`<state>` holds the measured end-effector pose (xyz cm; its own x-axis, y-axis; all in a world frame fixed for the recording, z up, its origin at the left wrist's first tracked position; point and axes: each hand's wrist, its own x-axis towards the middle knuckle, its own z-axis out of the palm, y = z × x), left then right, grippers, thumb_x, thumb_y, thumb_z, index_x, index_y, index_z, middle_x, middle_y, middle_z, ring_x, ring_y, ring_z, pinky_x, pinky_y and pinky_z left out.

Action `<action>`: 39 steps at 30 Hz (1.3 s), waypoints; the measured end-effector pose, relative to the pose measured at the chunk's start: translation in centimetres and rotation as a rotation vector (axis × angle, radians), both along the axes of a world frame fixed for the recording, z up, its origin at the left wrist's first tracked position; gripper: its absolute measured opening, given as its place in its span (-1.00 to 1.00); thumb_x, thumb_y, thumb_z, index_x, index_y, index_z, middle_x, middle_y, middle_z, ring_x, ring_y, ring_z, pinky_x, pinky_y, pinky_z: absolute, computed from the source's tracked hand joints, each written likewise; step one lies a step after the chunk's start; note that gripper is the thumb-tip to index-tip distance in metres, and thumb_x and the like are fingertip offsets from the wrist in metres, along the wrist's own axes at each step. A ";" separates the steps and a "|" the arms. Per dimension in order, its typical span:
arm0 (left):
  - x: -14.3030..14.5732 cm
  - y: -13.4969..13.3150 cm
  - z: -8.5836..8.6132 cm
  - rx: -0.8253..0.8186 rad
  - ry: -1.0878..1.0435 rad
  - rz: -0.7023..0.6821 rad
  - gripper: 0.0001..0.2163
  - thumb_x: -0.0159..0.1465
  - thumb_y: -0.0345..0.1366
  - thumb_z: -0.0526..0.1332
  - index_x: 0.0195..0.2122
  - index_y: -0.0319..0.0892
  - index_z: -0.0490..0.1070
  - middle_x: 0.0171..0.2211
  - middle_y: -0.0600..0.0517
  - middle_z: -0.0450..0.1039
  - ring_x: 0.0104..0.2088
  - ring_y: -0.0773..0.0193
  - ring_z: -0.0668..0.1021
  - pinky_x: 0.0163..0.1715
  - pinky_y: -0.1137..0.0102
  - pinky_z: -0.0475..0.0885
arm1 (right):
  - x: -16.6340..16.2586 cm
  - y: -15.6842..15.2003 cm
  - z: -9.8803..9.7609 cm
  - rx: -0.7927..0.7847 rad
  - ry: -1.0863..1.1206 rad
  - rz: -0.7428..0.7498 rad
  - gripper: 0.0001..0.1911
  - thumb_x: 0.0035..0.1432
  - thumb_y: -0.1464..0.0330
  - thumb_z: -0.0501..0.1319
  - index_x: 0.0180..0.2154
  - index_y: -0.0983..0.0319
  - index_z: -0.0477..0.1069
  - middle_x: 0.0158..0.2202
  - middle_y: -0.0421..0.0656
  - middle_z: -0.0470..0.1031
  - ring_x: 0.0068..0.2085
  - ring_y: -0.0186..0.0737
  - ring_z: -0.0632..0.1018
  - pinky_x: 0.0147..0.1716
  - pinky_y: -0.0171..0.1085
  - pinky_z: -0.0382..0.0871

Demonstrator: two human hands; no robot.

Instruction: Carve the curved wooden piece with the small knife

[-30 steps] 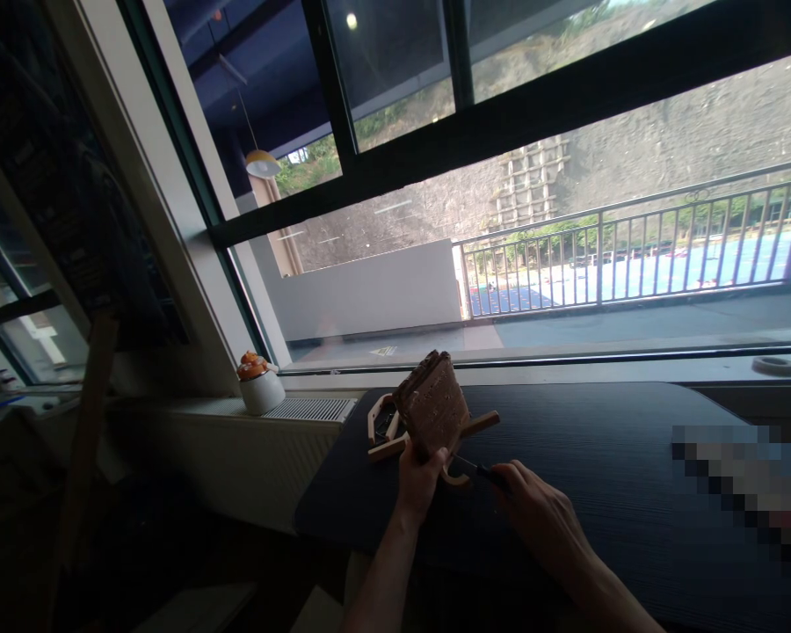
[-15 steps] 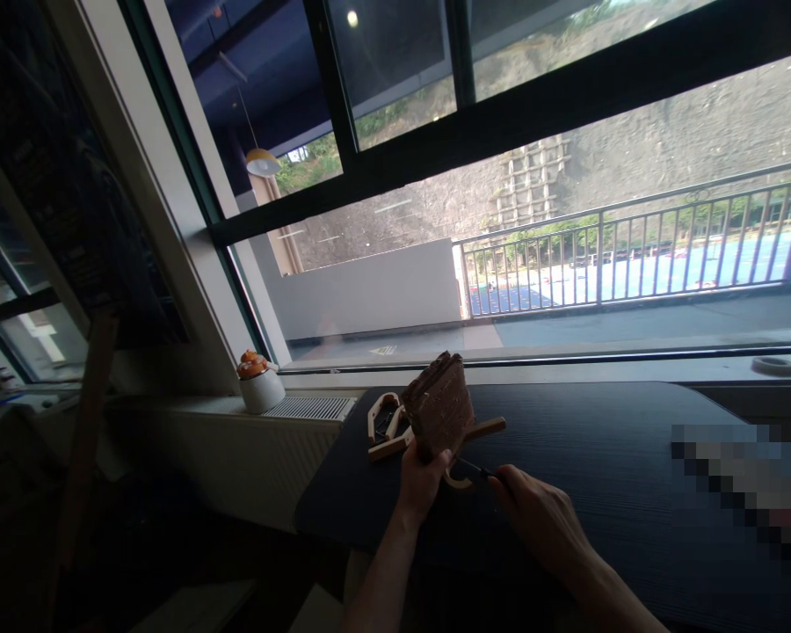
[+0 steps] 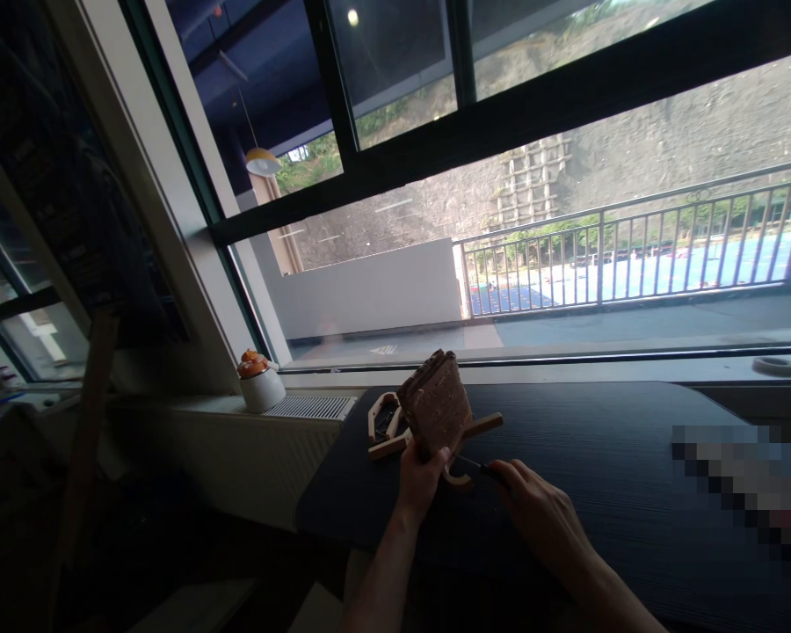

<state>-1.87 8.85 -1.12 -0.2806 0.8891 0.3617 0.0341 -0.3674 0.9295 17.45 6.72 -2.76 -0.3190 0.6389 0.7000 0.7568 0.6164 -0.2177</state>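
My left hand [image 3: 419, 479] grips the lower edge of a brown wooden assembled piece [image 3: 436, 407], holding it upright over a dark table [image 3: 599, 457]. My right hand [image 3: 533, 510] is closed on a thin dark tool [image 3: 478, 469] whose tip points at the base of the piece. Light wooden parts [image 3: 386, 431] with curved cut-outs lie on the table just behind and under the piece, and a wooden strip [image 3: 481, 426] sticks out to its right.
A white jar with an orange lid [image 3: 259, 383] stands on the sill at the left. A tape roll [image 3: 773, 365] lies on the sill at far right. A large window with a railing outside fills the back. A blurred patch covers the table's right side.
The wooden piece tilted slightly right and then came back a little to the left. My right hand with the tool shifted only slightly near the piece's base.
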 end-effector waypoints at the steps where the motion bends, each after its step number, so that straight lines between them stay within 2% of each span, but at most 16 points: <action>1: 0.0 0.0 0.0 0.002 0.000 -0.004 -0.75 -0.01 -0.33 0.33 -0.27 -0.24 0.49 -0.32 -0.02 0.56 -0.25 0.12 0.55 -0.20 0.33 0.40 | -0.1 0.0 -0.1 0.007 -0.008 -0.001 -0.81 0.27 0.38 -0.04 -0.16 0.16 0.31 -0.32 -0.17 0.49 -0.38 -0.28 0.54 -0.47 -0.34 0.32; 6: 0.1 -0.1 0.0 0.000 -0.013 -0.017 -0.76 -0.01 -0.34 0.33 -0.28 -0.24 0.49 -0.34 -0.01 0.56 -0.27 0.12 0.56 -0.22 0.33 0.41 | -0.2 0.3 -0.6 0.007 -0.015 0.003 -0.84 0.28 0.37 -0.05 -0.22 0.18 0.28 -0.35 -0.18 0.51 -0.41 -0.27 0.55 -0.50 -0.33 0.30; 13: 0.2 0.0 0.0 -0.001 -0.018 -0.049 -0.75 -0.03 -0.38 0.33 -0.27 -0.23 0.49 -0.33 0.01 0.57 -0.28 0.17 0.55 -0.23 0.36 0.41 | -0.1 -0.2 -0.3 -0.131 -0.064 -0.017 -0.77 0.31 0.31 -0.09 -0.37 0.16 0.24 -0.51 -0.24 0.48 -0.52 -0.26 0.52 -0.58 -0.32 0.19; 16: 0.1 0.1 -0.1 -0.002 -0.023 -0.040 -0.76 -0.03 -0.37 0.34 -0.28 -0.23 0.49 -0.34 0.01 0.56 -0.28 0.17 0.55 -0.23 0.36 0.40 | -0.1 -0.4 0.3 -0.170 -0.021 0.021 -0.88 0.26 0.35 -0.05 -0.23 0.16 0.23 -0.41 -0.22 0.51 -0.45 -0.25 0.54 -0.52 -0.32 0.23; 20: 0.0 0.1 -0.1 -0.015 -0.043 -0.020 -0.74 -0.01 -0.34 0.34 -0.26 -0.25 0.49 -0.30 -0.03 0.57 -0.24 0.14 0.55 -0.21 0.34 0.40 | 0.2 -0.5 0.6 -0.205 0.070 0.099 -0.69 0.12 0.47 0.00 -0.06 0.17 0.13 -0.40 -0.23 0.49 -0.44 -0.23 0.53 -0.47 -0.31 0.29; 25: -0.1 0.1 -0.1 -0.030 -0.077 -0.001 -0.71 -0.01 -0.32 0.34 -0.23 -0.26 0.48 -0.27 -0.07 0.57 -0.20 0.09 0.56 -0.20 0.32 0.41 | 0.3 -0.4 0.2 -0.204 0.156 0.213 -0.81 0.21 0.42 -0.02 -0.12 0.13 0.17 -0.36 -0.21 0.50 -0.43 -0.26 0.54 -0.50 -0.34 0.31; 31: -0.1 -0.1 0.0 -0.033 -0.088 -0.004 -0.70 -0.03 -0.31 0.36 -0.24 -0.25 0.50 -0.30 -0.06 0.57 -0.20 0.08 0.56 -0.18 0.29 0.41 | 0.1 -0.7 0.7 -0.144 0.114 0.193 -0.86 0.25 0.37 -0.04 -0.16 0.13 0.21 -0.35 -0.19 0.50 -0.43 -0.26 0.54 -0.52 -0.33 0.30; 35: 0.0 -0.2 0.2 -0.039 -0.098 -0.006 -0.70 -0.04 -0.32 0.36 -0.24 -0.25 0.50 -0.30 -0.05 0.58 -0.21 0.08 0.56 -0.17 0.29 0.41 | 0.3 -0.9 0.9 -0.163 0.073 0.171 -0.79 0.19 0.43 -0.01 -0.11 0.14 0.16 -0.37 -0.21 0.48 -0.41 -0.25 0.53 -0.45 -0.31 0.32; 39: 0.1 -0.3 0.4 -0.045 -0.110 -0.004 -0.71 -0.04 -0.34 0.36 -0.26 -0.26 0.49 -0.29 -0.06 0.58 -0.21 0.08 0.56 -0.17 0.29 0.41 | 0.3 -0.6 0.5 -0.140 0.110 0.165 -0.78 0.17 0.45 -0.02 -0.12 0.15 0.17 -0.40 -0.22 0.48 -0.44 -0.25 0.53 -0.48 -0.32 0.33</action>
<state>-1.77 8.59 -0.70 -0.3128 0.9050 0.2884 -0.0706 -0.3250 0.9431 17.75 6.08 -2.28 -0.3536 0.6777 0.6448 0.6153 0.6877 -0.3854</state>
